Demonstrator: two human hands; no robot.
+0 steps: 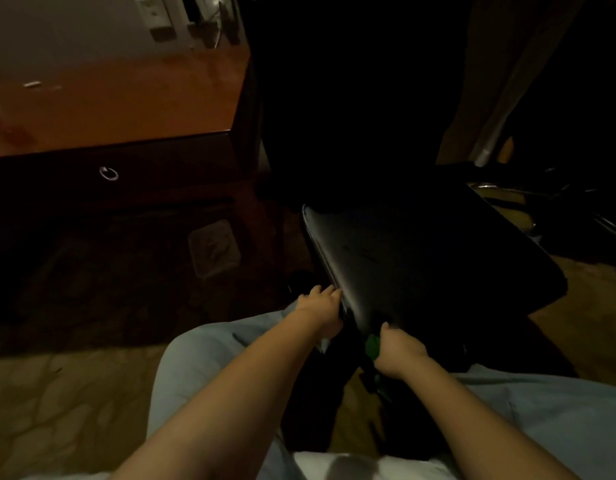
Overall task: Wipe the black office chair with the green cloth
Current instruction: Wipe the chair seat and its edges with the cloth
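i see a dim room, wooden desk (119, 98) left; black office chair (386, 188) faces me, seat (420, 258) running away rightward; left hand (320, 306) grips its edge, right hand (398, 351) holds green cloth (371, 344) at the front corner

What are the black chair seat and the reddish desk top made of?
The black padded office chair seat looks like leather or vinyl: smooth, with a dull sheen near its edge. The reddish-brown desk top looks like varnished wood or veneer, glossy with soft reflections.
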